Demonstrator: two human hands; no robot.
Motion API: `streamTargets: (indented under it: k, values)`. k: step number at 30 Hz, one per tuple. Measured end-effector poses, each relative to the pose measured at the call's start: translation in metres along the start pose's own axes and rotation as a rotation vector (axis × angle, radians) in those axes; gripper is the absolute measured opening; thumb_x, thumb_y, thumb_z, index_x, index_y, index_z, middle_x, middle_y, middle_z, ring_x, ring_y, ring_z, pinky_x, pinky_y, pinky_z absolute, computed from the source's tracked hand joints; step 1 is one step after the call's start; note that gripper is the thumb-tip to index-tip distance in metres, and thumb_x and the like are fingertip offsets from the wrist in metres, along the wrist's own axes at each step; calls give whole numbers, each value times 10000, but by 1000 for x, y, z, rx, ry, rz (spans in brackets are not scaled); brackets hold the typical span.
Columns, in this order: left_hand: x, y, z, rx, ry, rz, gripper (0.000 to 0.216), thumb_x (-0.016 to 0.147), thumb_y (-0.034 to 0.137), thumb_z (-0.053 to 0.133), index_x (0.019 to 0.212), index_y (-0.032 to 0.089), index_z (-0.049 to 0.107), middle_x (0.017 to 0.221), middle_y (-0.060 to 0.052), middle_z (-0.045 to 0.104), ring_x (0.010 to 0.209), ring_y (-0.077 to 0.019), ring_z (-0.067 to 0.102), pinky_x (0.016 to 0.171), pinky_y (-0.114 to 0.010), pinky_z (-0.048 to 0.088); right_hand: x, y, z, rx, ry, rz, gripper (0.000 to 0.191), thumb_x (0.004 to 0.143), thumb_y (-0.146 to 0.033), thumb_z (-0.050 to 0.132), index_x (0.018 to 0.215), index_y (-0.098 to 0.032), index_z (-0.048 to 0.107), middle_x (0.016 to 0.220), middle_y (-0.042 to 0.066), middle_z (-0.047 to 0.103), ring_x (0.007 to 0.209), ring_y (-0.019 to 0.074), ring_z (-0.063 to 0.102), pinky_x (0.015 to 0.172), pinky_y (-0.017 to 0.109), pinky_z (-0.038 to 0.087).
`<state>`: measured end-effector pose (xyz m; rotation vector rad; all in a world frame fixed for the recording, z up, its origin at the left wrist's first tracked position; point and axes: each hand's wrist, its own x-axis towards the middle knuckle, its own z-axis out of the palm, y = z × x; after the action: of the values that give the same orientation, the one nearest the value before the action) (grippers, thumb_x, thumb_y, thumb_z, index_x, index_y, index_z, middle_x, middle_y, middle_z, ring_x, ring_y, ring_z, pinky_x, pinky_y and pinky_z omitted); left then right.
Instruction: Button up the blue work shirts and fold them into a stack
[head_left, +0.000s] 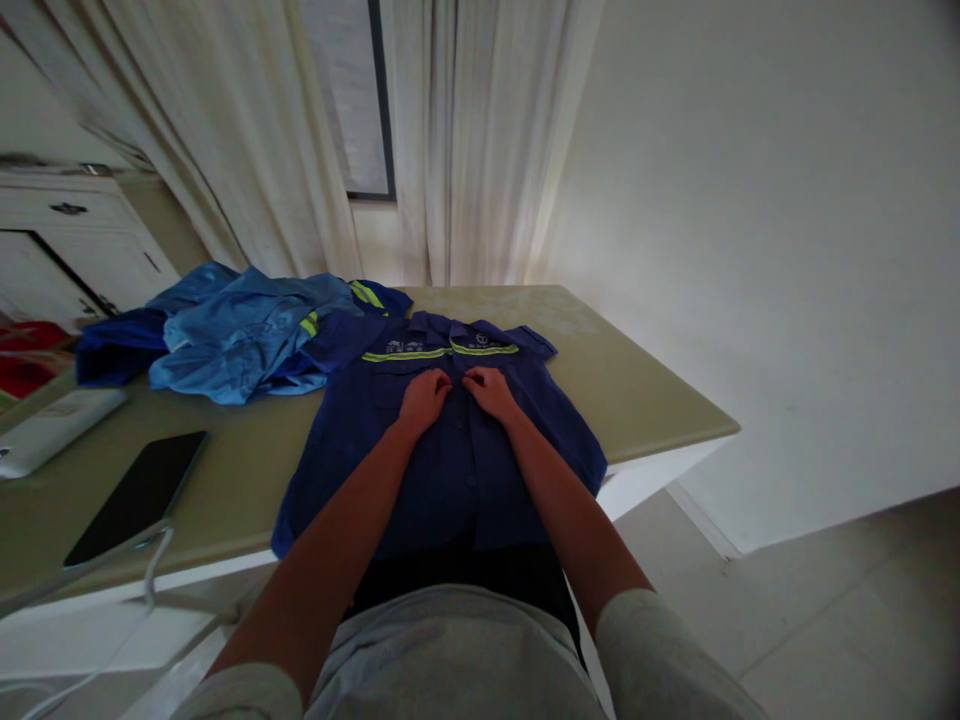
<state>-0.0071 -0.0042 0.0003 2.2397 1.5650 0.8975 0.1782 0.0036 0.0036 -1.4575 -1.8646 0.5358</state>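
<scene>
A dark blue work shirt [360, 430] with a yellow-green reflective stripe lies spread flat on the beige table [645, 400], collar away from me. My left hand [424, 397] and my right hand [489, 390] rest side by side on the shirt's chest, at the button placket just below the stripe. Both hands have their fingers curled and pinched at the fabric where the two front panels meet.
A heap of lighter blue garments [232, 335] lies at the table's back left. A black phone [139, 495] with a white cable and a white device [52, 428] sit at the left. The table's right edge drops to a tiled floor. Curtains hang behind.
</scene>
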Motion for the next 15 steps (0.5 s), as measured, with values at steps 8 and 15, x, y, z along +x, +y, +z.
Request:
streamTargets:
  k: [8, 15]
  values:
    - [0, 1, 1, -23, 10, 37, 131, 912, 129, 623, 1013, 180, 689, 997, -72, 719, 965, -213, 674, 947, -355, 532, 4, 6, 3, 225, -17, -38, 238, 883, -202, 674, 1103, -174, 759, 1036, 63, 785, 930, 189, 719, 894, 308, 548]
    - [-3, 10, -2, 16, 13, 64, 148, 929, 132, 596, 1020, 185, 700, 1017, -84, 726, 1024, -242, 667, 975, -374, 515, 1, 6, -1, 185, -53, -43, 204, 793, -178, 760, 994, -154, 777, 902, 48, 784, 833, 189, 725, 800, 287, 555]
